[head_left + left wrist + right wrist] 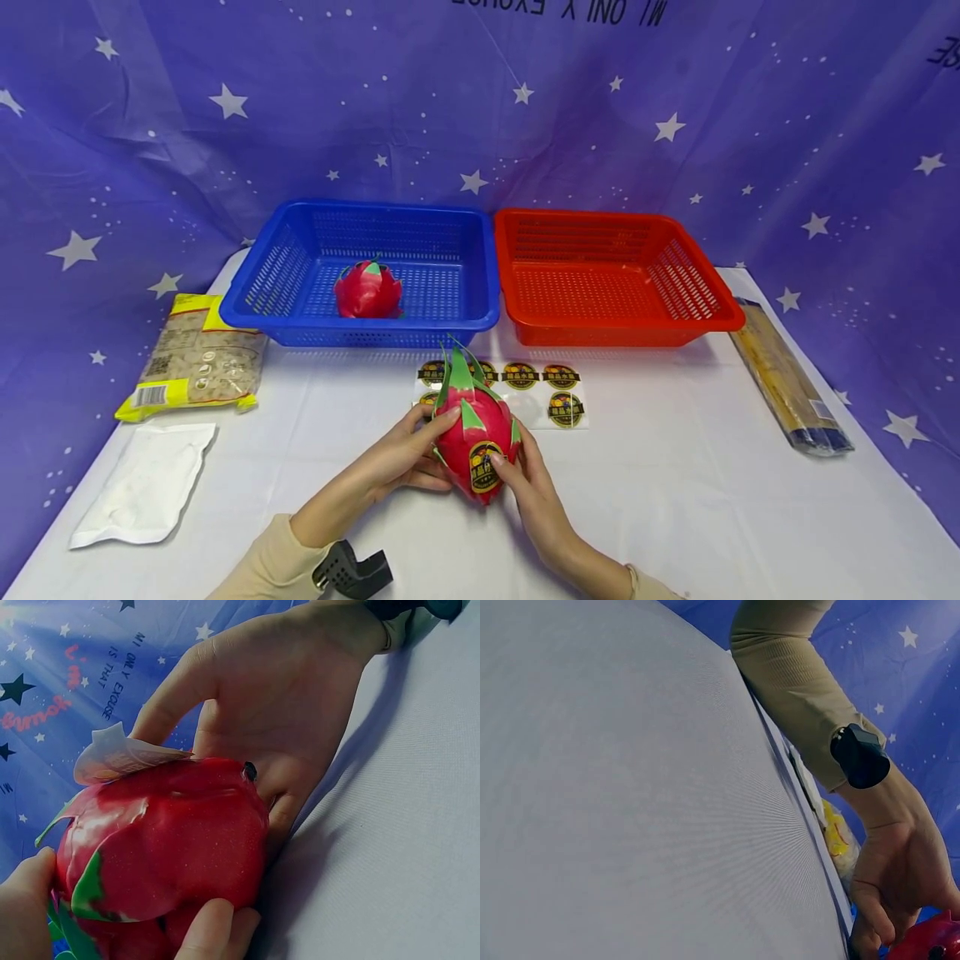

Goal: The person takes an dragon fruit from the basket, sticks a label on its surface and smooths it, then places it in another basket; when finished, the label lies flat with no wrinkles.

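A red dragon fruit (pixel 491 417) with green leaf tips is held above the white table, leaf end away from me. My left hand (pixel 408 454) grips its left side, thumb on top; the left wrist view shows those fingers (pixel 210 930) on the skin. On the right side my right hand (pixel 536 492) curls round the fruit, its thumb on a round black-and-gold sticker (pixel 483 467). In the left wrist view one edge of the sticker (pixel 127 757) stands up off the skin. Behind the fruit lies a sheet of stickers (pixel 531 408), partly hidden.
A blue basket (pixel 375 332) holds another dragon fruit (pixel 367 290). Beside it stands a red basket (pixel 622 325). At left lie a yellow-edged bag (pixel 202 358) and a white packet (pixel 146 483); at right, a long packet (pixel 787 375). A starry purple cloth (pixel 420 100) hangs behind.
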A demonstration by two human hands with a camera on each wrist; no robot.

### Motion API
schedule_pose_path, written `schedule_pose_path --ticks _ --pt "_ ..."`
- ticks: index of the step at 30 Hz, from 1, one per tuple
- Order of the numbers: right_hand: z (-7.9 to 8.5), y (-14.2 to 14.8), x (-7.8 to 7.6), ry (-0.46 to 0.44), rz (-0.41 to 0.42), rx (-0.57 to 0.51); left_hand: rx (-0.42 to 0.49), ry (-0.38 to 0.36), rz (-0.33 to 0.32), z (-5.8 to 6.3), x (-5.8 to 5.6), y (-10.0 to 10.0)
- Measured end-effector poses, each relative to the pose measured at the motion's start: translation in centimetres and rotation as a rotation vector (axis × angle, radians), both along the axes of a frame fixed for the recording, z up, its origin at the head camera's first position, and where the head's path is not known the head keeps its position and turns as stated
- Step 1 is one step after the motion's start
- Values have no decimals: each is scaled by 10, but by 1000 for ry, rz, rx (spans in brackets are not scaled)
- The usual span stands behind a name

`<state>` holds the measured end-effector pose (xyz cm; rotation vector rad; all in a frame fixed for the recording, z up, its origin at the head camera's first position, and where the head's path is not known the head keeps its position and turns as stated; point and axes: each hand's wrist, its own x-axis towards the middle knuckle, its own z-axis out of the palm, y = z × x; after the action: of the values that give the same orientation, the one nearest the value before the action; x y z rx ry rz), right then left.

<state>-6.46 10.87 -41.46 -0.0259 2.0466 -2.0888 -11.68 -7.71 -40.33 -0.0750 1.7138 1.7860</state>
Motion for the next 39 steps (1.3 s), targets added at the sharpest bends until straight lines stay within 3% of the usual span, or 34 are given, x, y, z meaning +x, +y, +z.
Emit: schedule_pose_path --ticks 13,23,32,39 --pt "0 -6 1 28 -27 -7 -8 25 10 2 3 3" --pt "-4 -10 1 103 -64 97 3 24 1 2 4 3" --pt "-5 -13 3 82 -106 173 3 20 5 3 5 3" --pt "-7 -16 3 94 -122 164 -9 19 10 4 5 4"
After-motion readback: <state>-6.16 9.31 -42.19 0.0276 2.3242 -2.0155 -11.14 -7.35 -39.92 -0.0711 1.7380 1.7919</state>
